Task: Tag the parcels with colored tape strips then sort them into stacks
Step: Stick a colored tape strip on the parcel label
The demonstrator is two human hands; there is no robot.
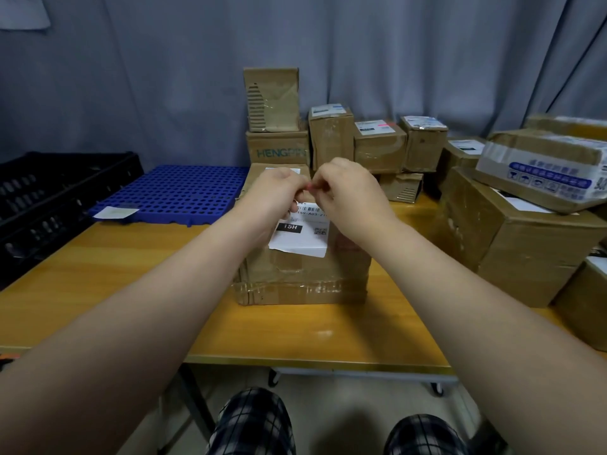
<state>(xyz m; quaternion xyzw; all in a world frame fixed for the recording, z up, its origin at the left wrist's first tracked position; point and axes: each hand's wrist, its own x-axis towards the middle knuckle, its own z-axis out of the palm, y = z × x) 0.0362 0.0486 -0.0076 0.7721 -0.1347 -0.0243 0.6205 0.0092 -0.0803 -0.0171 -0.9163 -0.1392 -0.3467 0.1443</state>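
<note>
Tagging seems barely begun: the left hand (277, 188) and right hand (345, 188) share a grip, fingertips pinching a small reddish tape strip (310, 187) just above the scuffed, taped brown parcel (302, 277) on the table (131, 290), while other parcels (381, 149) beyond the grip await sorting.

The bare left forearm (170, 284) and bare right forearm (460, 284) reach forward from the lower corners and converge toward the middle, wrists about level. The left hand (274, 192) shows its back, fingers curled under. The right hand (349, 192) is curled the same way, knuckles raised. Their fingertips meet, and a thin red strip of tape (309, 186) is pinched between them, with only a sliver showing. The thumbs are hidden beneath the hands.
</note>
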